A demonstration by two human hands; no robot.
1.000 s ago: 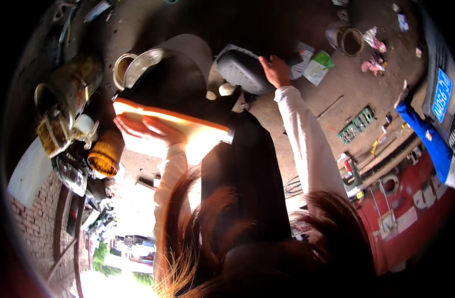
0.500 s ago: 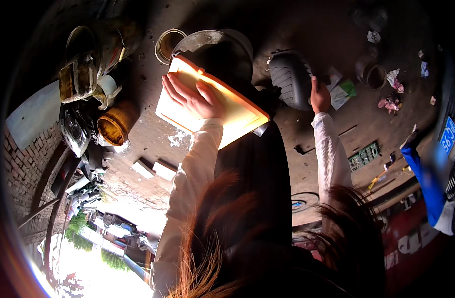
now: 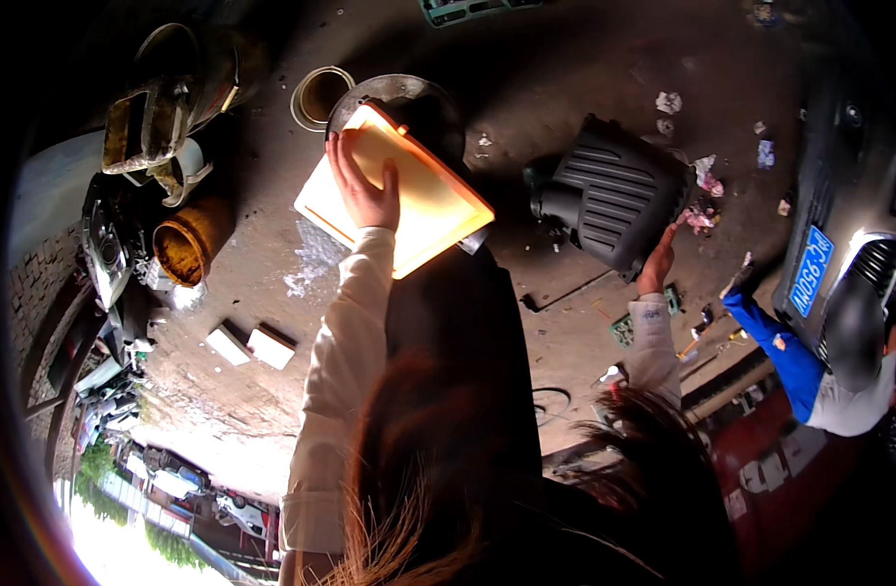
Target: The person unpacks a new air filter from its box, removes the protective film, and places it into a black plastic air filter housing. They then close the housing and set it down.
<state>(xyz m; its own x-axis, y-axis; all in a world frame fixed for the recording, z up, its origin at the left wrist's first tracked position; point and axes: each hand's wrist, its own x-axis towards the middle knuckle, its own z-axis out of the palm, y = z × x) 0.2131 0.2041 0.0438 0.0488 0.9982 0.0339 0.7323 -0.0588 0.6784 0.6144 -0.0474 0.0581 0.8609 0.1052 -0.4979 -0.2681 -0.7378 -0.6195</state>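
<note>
A panel air filter with an orange rim and a pale, brightly lit face leans over a round metal pail in front of me. My left hand holds the filter, fingers stretched across its face and tips at its upper left edge. To the right, a ribbed black plastic air filter housing cover hangs tilted. My right hand grips it by its lower right corner, with some fingers hidden behind it.
Beyond the filter stands an open can. At left are a rusty bucket, a headlamp and two white blocks. Crumpled paper and a green tool case lie right, near a person in blue trousers beside a car.
My right hand has moved right with the black housing cover, which now shows its broad ribbed face. The filter stays under my left hand. The whole view has shifted.
</note>
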